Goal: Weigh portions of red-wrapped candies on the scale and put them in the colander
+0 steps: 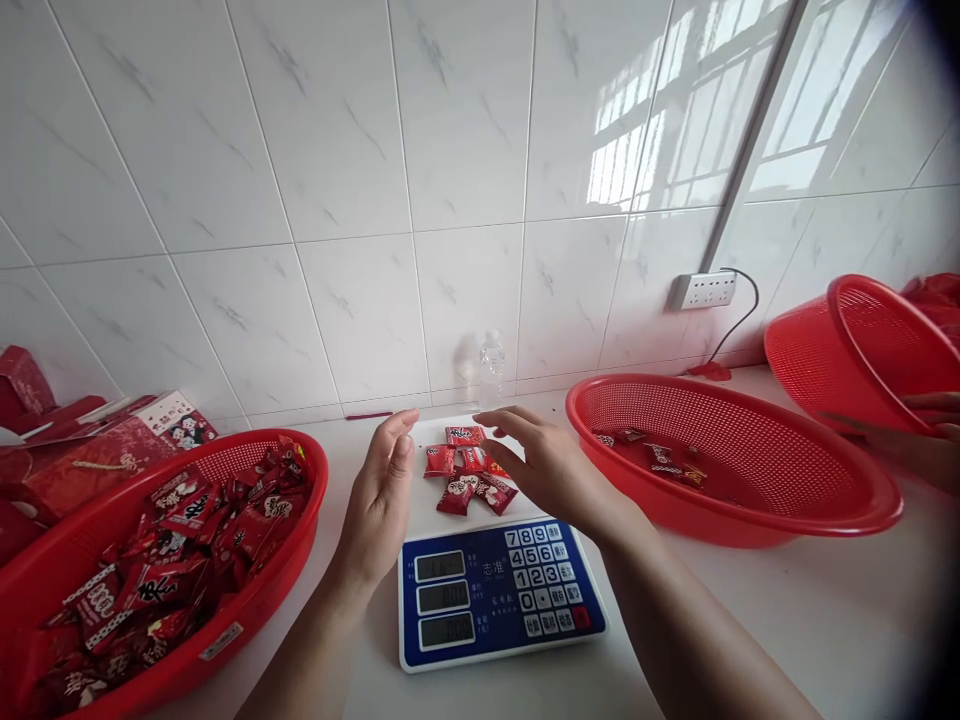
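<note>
Several small red packets [459, 490] lie on the white pan of a weighing scale [502, 595], whose blue panel with keys and three displays faces me. My left hand [386, 485] is held upright at the pan's left side, fingers extended and holding nothing. Over the pan's right side is my right hand [536, 455], its fingers spread and slightly curved next to the packets, with nothing in it. To the left stands a red basket [319, 500] full of red packets. Another red basket [735, 530] on the right holds a few packets at its bottom.
A clear bottle [491, 365] stands behind the scale by the tiled wall. Red boxes [97, 450] are at the far left. At the far right, another person's hands touch a tilted red basket [814, 345]. A power strip [706, 290] is on the wall.
</note>
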The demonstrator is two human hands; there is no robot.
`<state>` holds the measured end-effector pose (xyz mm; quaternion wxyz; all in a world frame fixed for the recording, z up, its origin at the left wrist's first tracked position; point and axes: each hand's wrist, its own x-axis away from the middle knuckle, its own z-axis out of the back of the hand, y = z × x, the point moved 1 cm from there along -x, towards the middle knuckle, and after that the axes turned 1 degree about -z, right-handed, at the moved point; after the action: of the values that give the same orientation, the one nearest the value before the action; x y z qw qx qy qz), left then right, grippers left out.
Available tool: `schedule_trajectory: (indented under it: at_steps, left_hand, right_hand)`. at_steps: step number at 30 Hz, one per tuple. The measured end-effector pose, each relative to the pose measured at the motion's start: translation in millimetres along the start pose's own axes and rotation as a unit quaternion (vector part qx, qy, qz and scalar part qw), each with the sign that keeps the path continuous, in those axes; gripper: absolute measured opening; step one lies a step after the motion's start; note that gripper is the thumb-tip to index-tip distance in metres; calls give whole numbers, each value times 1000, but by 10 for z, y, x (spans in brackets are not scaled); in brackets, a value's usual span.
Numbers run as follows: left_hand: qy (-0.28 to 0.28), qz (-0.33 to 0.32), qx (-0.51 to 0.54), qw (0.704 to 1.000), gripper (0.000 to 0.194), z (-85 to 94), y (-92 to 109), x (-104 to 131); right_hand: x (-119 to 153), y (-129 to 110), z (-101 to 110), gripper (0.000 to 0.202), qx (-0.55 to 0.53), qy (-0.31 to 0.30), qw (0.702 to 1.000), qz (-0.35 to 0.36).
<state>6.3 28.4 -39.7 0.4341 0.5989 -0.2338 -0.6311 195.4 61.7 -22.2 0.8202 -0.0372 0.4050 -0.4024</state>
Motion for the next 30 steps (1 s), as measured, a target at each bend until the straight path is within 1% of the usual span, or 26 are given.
schedule_trajectory:
  at_steps: [4,7,10,12,14,17,20,22,23,26,28,30]
  left_hand:
    - [-18,22,44,999,45,-30,-47,11]
    - [-29,43,95,994,46,-49,-49,7]
    - [-13,62,131,989,45,-40,-15,-10]
    - [6,65,138,988,44,-12,14,-24]
    - [11,64,146,987,43,24,38,-36]
    - [2,68,155,986,41,68,58,-42]
    - [9,77,163,984,33,82,69,-36]
    - [13,86,165,982,32,78,78,-33]
    - [15,89,165,982,33,75,84,-33]
    - [20,85,164,983,34,74,109,-40]
    - [25,76,172,982,32,77,125,-43]
    - [28,73,176,981,31,77,135,-38]
  right_hand:
    - [2,4,33,25,-1,13,1000,6]
    - [0,11,37,25,-4,12,1000,0]
    - [-4,-2,7,24,-10,0,1000,-1]
    - [-6,-27,-8,19,-10,-8,1000,6]
    - [-4,-55,10,19,-2,-12,1000,8]
    - [19,-74,129,20,-12,6,1000,-15]
    - [82,-55,311,25,-47,56,996,-42]
    - [149,-36,401,28,-37,70,996,-49]
    - [191,-25,426,28,-21,63,997,-48]
    - [379,42,419,26,39,12,999,-33]
    - [563,151,385,26,70,-17,997,-28]
    - [783,328,374,25,101,-24,994,-40]
